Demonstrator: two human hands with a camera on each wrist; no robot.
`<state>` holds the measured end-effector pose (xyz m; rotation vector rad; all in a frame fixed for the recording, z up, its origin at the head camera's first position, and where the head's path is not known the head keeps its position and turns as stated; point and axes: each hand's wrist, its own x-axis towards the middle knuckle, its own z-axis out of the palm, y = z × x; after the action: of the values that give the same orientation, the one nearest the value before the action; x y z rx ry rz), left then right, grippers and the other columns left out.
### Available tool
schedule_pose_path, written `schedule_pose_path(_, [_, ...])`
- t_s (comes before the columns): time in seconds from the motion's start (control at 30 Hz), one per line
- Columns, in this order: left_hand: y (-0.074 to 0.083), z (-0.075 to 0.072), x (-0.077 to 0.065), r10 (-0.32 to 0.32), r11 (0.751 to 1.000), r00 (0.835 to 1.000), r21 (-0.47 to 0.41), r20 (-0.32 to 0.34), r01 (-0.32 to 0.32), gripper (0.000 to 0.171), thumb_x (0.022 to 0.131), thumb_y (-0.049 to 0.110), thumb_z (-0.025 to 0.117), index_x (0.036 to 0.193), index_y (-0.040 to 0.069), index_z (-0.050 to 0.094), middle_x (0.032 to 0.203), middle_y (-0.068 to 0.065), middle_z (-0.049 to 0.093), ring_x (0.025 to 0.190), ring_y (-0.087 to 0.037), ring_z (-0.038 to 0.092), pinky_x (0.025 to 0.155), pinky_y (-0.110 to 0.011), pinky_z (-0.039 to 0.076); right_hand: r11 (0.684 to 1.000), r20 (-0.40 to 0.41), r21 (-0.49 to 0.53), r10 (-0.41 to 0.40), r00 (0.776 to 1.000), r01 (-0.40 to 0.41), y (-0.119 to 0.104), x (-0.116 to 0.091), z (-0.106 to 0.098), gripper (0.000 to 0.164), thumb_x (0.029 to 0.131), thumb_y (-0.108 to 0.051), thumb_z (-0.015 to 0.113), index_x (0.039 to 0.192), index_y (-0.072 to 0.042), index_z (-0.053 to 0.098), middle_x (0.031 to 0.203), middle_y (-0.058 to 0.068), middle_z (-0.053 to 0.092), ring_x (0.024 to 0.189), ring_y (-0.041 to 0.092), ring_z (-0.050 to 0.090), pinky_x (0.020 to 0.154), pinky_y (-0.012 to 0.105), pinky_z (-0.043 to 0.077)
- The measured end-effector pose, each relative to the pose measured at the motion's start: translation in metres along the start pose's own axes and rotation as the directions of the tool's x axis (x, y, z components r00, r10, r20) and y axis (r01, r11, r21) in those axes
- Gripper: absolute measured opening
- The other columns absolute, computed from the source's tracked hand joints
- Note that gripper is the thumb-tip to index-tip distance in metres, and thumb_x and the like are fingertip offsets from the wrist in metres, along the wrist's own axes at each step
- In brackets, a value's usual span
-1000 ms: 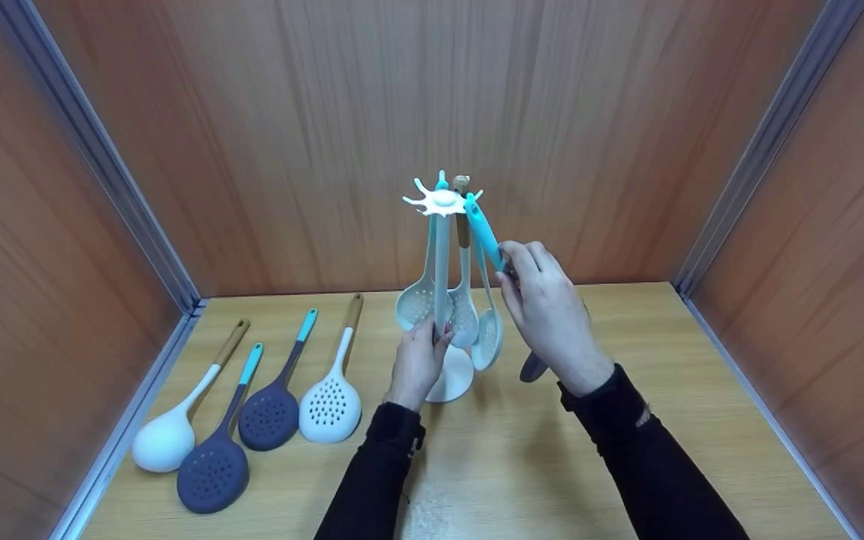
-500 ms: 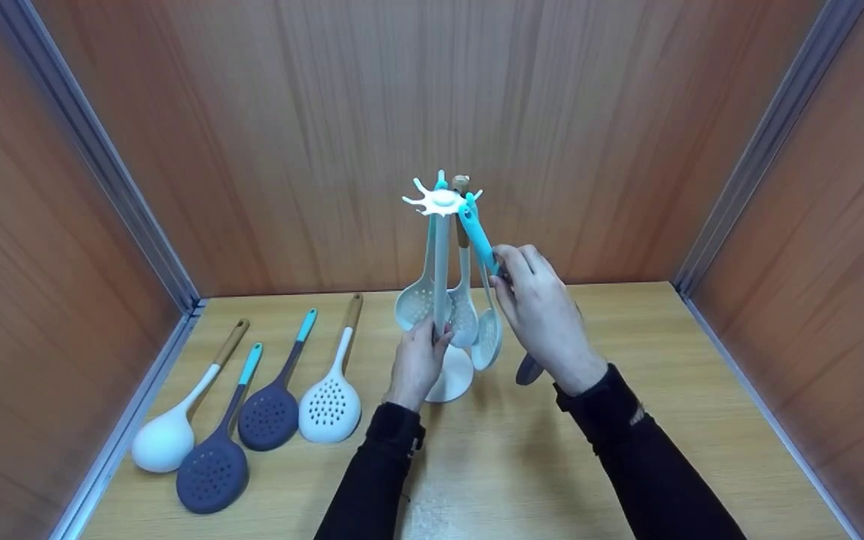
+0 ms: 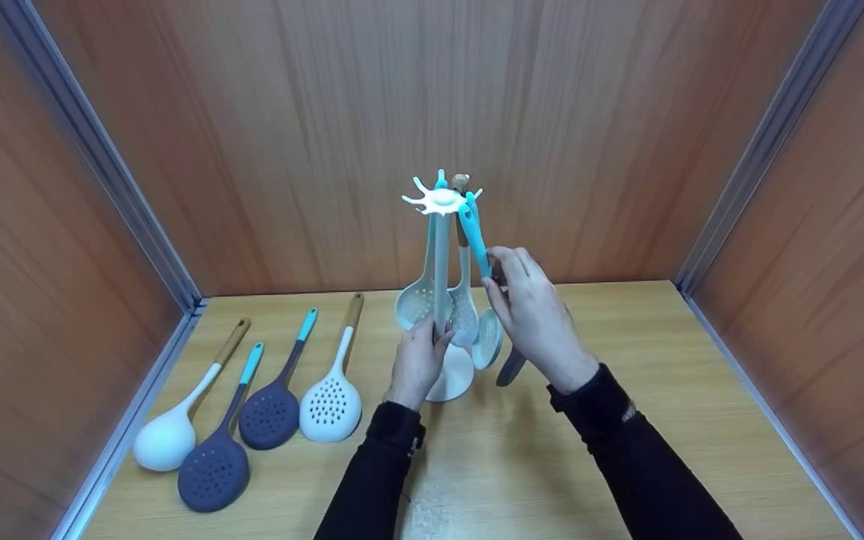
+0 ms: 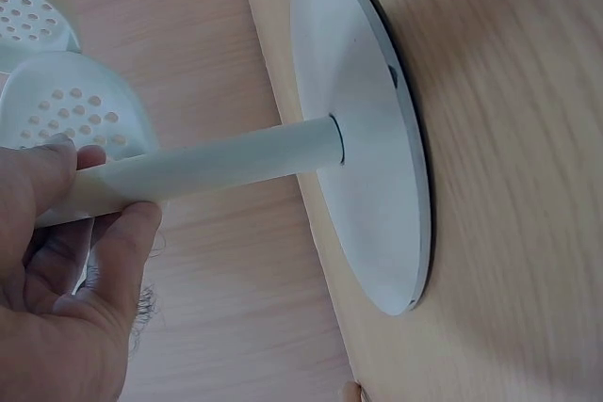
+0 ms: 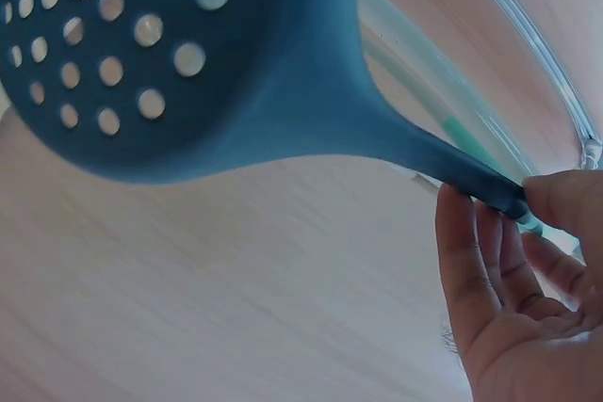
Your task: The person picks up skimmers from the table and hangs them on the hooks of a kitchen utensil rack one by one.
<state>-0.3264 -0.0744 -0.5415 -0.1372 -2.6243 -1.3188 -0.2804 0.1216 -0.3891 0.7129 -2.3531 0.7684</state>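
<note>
My left hand (image 3: 415, 364) grips the pole of a white utensil stand (image 4: 236, 157), just above its round base (image 4: 363, 148). My right hand (image 3: 535, 315) pinches a dark blue skimmer (image 5: 311, 91) by its neck, thumb against fingers. The turquoise handle (image 3: 475, 238) leans up and left, its top end right at the stand's hooked crown (image 3: 439, 200). Much of the skimmer is hidden behind my right hand in the head view. From the stand hang a white perforated spoon (image 3: 412, 304), a wood-handled white one (image 3: 463, 319) and a white perforated utensil (image 3: 487, 337).
At the left of the wooden table (image 3: 664, 420) lie a white ladle (image 3: 165, 441), two dark skimmers (image 3: 214, 472) with turquoise handles, and a white slotted turner (image 3: 330, 409). Wood panels (image 3: 312, 150) wall in the back and both sides.
My right hand has shifted left, bringing the dark skimmer closer to the pole. Its handle stands more upright, with the top end staying at the crown. My left hand keeps its place.
</note>
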Motion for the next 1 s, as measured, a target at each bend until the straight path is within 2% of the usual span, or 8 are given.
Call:
schedule_pose_path(0.3, [0.000, 0.000, 0.000, -0.004, 1.000, 1.000, -0.010, 0.000, 0.004, 0.012, 0.119, 0.018, 0.071, 0.129, 0.011, 0.074, 0.126, -0.010, 0.083, 0.124, -0.030, 0.084, 0.105, -0.051, 0.070, 0.999, 0.009, 0.052, 0.015, 1.000, -0.016, -0.001, -0.003, 0.007, 0.040, 0.119, -0.010, 0.070, 0.154, 0.001, 0.055, 0.129, 0.019, 0.069, 0.113, 0.032, 0.079, 0.093, 0.045, 0.075])
schedule_pose_path(0.67, [-0.001, -0.001, -0.002, 0.064, 0.998, 0.998, 0.003, -0.025, -0.064, 0.011, 0.118, 0.015, 0.072, 0.126, 0.009, 0.074, 0.122, -0.012, 0.083, 0.115, -0.031, 0.084, 0.098, -0.052, 0.070, 0.999, -0.001, 0.039, 0.002, 1.000, -0.002, -0.005, -0.005, 0.013, 0.041, 0.119, -0.010, 0.069, 0.155, 0.002, 0.053, 0.125, 0.020, 0.072, 0.111, 0.032, 0.079, 0.088, 0.042, 0.074])
schedule_pose_path(0.83, [-0.002, 0.000, 0.000, 0.042, 0.999, 0.999, 0.005, -0.015, -0.042, 0.010, 0.118, 0.016, 0.071, 0.124, 0.009, 0.073, 0.122, -0.012, 0.082, 0.113, -0.031, 0.083, 0.096, -0.052, 0.070, 0.998, 0.005, 0.066, 0.018, 1.000, -0.018, -0.006, -0.006, 0.015, 0.042, 0.119, -0.009, 0.069, 0.156, 0.002, 0.052, 0.126, 0.020, 0.072, 0.111, 0.031, 0.079, 0.088, 0.042, 0.074])
schedule_pose_path(1.0, [-0.001, -0.002, 0.000, 0.003, 1.000, 1.000, -0.023, 0.005, -0.003, 0.009, 0.118, 0.019, 0.073, 0.124, 0.012, 0.074, 0.121, -0.009, 0.082, 0.112, -0.028, 0.081, 0.097, -0.051, 0.070, 0.988, 0.043, 0.130, 0.081, 0.996, -0.086, -0.006, -0.007, 0.015, 0.045, 0.118, -0.008, 0.071, 0.158, 0.001, 0.053, 0.128, 0.017, 0.072, 0.112, 0.028, 0.078, 0.088, 0.043, 0.074])
